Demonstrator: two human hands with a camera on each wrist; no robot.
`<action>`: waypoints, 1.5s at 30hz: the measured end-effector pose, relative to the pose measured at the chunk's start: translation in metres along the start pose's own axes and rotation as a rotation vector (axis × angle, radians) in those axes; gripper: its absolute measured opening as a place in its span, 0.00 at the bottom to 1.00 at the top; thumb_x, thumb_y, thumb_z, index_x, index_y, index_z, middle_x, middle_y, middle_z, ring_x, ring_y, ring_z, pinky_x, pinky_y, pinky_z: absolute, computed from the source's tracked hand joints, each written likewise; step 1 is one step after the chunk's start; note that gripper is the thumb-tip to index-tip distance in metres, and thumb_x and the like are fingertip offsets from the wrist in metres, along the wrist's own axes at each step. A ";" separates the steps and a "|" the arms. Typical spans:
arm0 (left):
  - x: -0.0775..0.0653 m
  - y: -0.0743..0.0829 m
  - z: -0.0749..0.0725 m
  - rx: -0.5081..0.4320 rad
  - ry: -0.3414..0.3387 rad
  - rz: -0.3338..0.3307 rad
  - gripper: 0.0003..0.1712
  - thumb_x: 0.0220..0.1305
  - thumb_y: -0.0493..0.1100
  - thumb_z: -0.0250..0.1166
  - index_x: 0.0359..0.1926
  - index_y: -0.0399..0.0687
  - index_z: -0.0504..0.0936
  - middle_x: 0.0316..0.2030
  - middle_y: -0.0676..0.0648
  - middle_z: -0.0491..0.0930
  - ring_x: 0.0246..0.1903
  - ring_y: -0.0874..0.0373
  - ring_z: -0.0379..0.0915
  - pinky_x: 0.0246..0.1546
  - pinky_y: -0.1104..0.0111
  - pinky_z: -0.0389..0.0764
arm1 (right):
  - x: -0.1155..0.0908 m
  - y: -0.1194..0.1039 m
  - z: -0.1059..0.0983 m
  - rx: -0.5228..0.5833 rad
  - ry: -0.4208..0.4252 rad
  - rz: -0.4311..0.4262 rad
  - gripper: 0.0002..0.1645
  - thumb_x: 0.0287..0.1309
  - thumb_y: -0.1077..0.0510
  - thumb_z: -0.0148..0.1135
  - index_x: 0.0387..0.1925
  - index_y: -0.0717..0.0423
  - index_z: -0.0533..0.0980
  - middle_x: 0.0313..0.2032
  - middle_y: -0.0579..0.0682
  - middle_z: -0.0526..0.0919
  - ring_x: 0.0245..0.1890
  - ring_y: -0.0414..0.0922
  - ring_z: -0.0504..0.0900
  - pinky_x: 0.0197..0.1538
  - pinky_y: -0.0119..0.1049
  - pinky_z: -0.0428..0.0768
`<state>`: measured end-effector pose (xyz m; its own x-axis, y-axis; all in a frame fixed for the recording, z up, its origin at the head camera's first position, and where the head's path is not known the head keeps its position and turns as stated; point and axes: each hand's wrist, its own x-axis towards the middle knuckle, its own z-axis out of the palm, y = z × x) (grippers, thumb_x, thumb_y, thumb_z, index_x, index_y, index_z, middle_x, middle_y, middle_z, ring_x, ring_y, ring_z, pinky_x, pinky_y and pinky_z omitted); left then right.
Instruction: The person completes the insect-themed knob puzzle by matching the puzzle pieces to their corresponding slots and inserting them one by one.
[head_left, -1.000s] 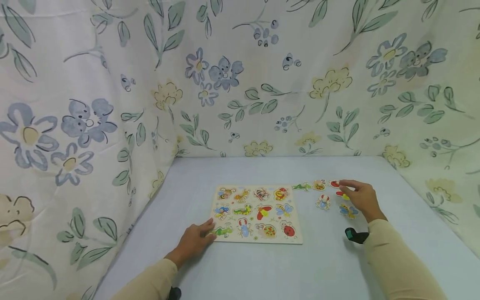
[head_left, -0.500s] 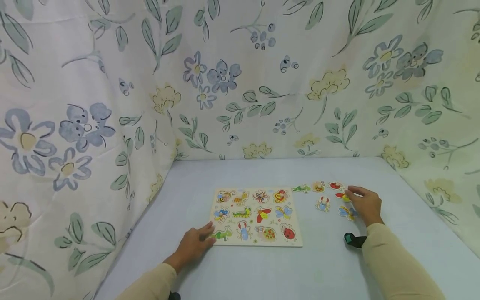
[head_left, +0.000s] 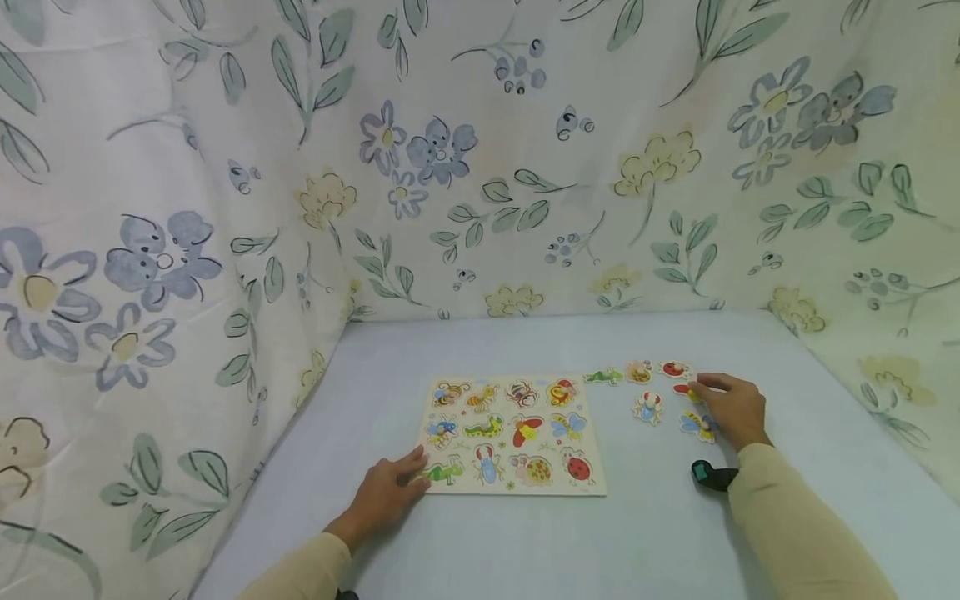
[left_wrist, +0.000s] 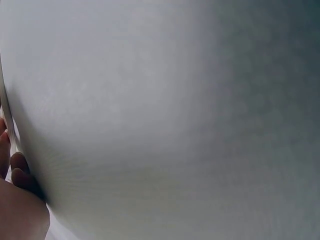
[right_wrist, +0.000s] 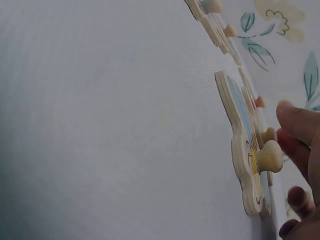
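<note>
A wooden peg puzzle board (head_left: 465, 494) printed with several insects lies on the white table. My left hand (head_left: 382, 492) rests at its left edge, fingers and thumb extended along the lower left corner. Only part of that hand (left_wrist: 22, 215) shows in the left wrist view. My right hand (head_left: 735, 410) is over the loose pieces, thumb and fingertips close to a red-and-yellow winged insect piece (head_left: 680, 388), partly hidden by it. In the right wrist view the fingertips stand right by a wooden knob (right_wrist: 268, 134), behind the blue-winged insect piece (right_wrist: 242, 145).
Loose pieces lie right of the board: a grasshopper (head_left: 602, 377), a snail (head_left: 639, 372), a ladybug (head_left: 675, 369), a blue beetle (head_left: 648, 407) and a blue-winged insect (head_left: 696, 426). A floral curtain (head_left: 517, 233) hangs behind the table and at the sides.
My right hand has drawn back slightly from the ladybug piece to the red-and-yellow insect piece, staying there over the last half second. The left hand keeps its place at the board.
</note>
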<state>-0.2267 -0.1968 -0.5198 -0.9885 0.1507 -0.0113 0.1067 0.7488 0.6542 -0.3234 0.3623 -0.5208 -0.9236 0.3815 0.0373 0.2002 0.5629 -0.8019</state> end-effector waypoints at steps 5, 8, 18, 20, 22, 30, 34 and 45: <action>0.001 0.002 -0.003 0.011 0.004 -0.013 0.26 0.61 0.48 0.68 0.59 0.47 0.77 0.64 0.55 0.66 0.66 0.48 0.59 0.64 0.46 0.56 | 0.002 -0.003 0.000 -0.032 0.031 -0.051 0.29 0.62 0.42 0.61 0.51 0.63 0.79 0.54 0.64 0.78 0.60 0.64 0.67 0.59 0.62 0.63; 0.001 0.002 -0.003 0.010 0.003 -0.017 0.26 0.61 0.48 0.68 0.59 0.46 0.77 0.64 0.55 0.66 0.66 0.47 0.58 0.64 0.46 0.56 | 0.002 -0.003 0.002 -0.047 0.043 -0.069 0.26 0.63 0.46 0.61 0.50 0.64 0.80 0.51 0.64 0.79 0.57 0.63 0.69 0.57 0.61 0.65; -0.002 0.000 -0.001 0.004 -0.005 -0.030 0.27 0.60 0.48 0.68 0.59 0.46 0.77 0.64 0.54 0.66 0.66 0.46 0.59 0.64 0.46 0.57 | -0.005 -0.021 0.007 -0.055 0.137 -0.159 0.18 0.65 0.55 0.58 0.50 0.63 0.80 0.47 0.62 0.82 0.52 0.61 0.73 0.52 0.56 0.70; -0.003 0.000 -0.002 -0.002 -0.005 -0.023 0.26 0.60 0.47 0.68 0.59 0.45 0.77 0.64 0.54 0.66 0.66 0.46 0.59 0.64 0.46 0.57 | -0.008 -0.029 0.007 -0.027 0.142 -0.172 0.17 0.66 0.55 0.58 0.50 0.62 0.81 0.48 0.61 0.82 0.54 0.61 0.73 0.55 0.57 0.70; -0.002 0.000 -0.003 0.000 -0.007 -0.003 0.26 0.61 0.47 0.68 0.59 0.45 0.77 0.64 0.54 0.66 0.66 0.46 0.59 0.64 0.46 0.58 | -0.013 -0.037 0.008 0.006 0.139 -0.176 0.18 0.66 0.54 0.58 0.50 0.61 0.81 0.49 0.61 0.82 0.55 0.60 0.72 0.55 0.57 0.69; -0.002 -0.001 -0.002 0.001 -0.004 0.012 0.26 0.61 0.47 0.68 0.59 0.45 0.77 0.64 0.54 0.67 0.65 0.46 0.60 0.63 0.46 0.59 | -0.038 -0.074 0.023 0.064 0.155 -0.339 0.16 0.65 0.54 0.61 0.46 0.61 0.83 0.45 0.62 0.82 0.48 0.56 0.73 0.45 0.50 0.69; -0.002 0.000 0.000 -0.011 -0.009 0.005 0.26 0.61 0.47 0.68 0.59 0.45 0.77 0.64 0.54 0.66 0.66 0.47 0.59 0.64 0.46 0.57 | -0.049 -0.090 0.033 0.089 0.175 -0.429 0.12 0.62 0.58 0.64 0.44 0.61 0.84 0.42 0.61 0.83 0.46 0.55 0.74 0.44 0.50 0.69; -0.003 0.002 -0.004 -0.041 -0.003 -0.002 0.26 0.61 0.45 0.68 0.59 0.43 0.77 0.64 0.52 0.67 0.65 0.48 0.60 0.65 0.48 0.56 | -0.081 -0.130 0.066 0.173 0.153 -0.568 0.09 0.58 0.62 0.68 0.41 0.59 0.85 0.35 0.54 0.84 0.38 0.47 0.72 0.39 0.41 0.69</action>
<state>-0.2238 -0.1980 -0.5156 -0.9884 0.1512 -0.0146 0.1003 0.7221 0.6844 -0.2963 0.2096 -0.4587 -0.8102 0.1647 0.5626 -0.3778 0.5870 -0.7160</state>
